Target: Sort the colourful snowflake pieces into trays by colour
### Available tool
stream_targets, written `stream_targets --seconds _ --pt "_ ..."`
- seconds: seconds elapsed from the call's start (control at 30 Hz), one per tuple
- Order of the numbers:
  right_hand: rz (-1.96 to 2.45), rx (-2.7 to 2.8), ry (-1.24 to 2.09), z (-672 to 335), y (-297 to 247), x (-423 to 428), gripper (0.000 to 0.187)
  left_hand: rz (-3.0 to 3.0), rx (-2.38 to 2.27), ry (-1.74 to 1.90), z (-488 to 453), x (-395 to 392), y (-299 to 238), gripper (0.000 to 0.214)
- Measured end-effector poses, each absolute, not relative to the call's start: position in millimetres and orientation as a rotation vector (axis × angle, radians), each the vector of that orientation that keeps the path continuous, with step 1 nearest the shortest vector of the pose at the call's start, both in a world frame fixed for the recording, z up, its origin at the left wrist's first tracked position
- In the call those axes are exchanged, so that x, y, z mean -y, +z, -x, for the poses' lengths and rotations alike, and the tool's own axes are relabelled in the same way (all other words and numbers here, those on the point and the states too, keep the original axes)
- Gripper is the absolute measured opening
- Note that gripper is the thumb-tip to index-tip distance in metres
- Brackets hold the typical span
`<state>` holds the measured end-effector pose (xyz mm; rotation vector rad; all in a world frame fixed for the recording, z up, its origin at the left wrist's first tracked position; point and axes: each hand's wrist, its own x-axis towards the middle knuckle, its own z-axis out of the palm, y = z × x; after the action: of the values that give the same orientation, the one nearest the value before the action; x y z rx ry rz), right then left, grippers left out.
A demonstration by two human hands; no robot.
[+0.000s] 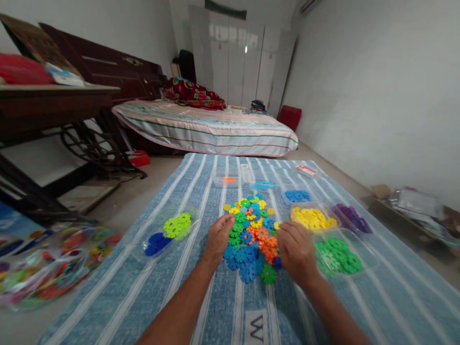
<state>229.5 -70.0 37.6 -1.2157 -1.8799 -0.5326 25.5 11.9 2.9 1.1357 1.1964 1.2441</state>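
A mixed pile of plastic snowflake discs (247, 251) in blue, green, orange and yellow lies on the striped cloth between my hands. My left hand (218, 237) rests against the pile's left side, fingers extended and nearest to the green discs. My right hand (296, 247) is at the pile's right side with its fingers curled. A yellow snowflake disc (276, 225) shows at its fingertips. The palm side of the right hand is hidden. Close beyond this hand are a tub of yellow discs (312, 218) and a tub of green discs (339, 256).
Left stands a tray (194, 215) with lime and dark blue discs. Tubs of purple (352, 218), blue (297, 196), light blue (263, 185) and orange (228, 180) pieces line the right and far sides. A lettered card (256, 327) lies in front. A bed (212, 129) stands beyond.
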Motion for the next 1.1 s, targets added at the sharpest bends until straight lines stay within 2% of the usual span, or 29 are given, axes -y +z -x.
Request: stream_targets --seconds 0.2,0.27,0.5,0.67,0.93,1.1 --pt "1.598 1.681 -0.965 -316.8 44.4 112.4 0.006 -1.114 -1.197 1.248 -26.5 -10.7 2.2 0.048" --pt "1.633 1.674 -0.975 -323.1 38.7 119.6 0.007 -1.105 -1.187 1.243 -27.2 -9.6 3.3 0.047" --pt "1.343 1.865 -0.477 -237.3 18.3 105.8 0.011 -1.048 -1.164 1.249 -29.0 -7.0 6.7 0.046" --pt "1.343 1.971 -0.231 -184.2 16.7 72.7 0.013 -1.07 -1.16 1.245 -28.3 -6.1 5.4 0.044" --pt "1.632 2.049 -0.117 -152.2 8.0 26.3 0.02 -1.142 -1.191 1.243 -26.1 -9.0 3.7 0.042" --pt "1.626 2.084 -0.144 -148.5 1.9 18.5 0.019 -1.177 -1.216 1.239 -24.3 -10.8 1.8 0.04"
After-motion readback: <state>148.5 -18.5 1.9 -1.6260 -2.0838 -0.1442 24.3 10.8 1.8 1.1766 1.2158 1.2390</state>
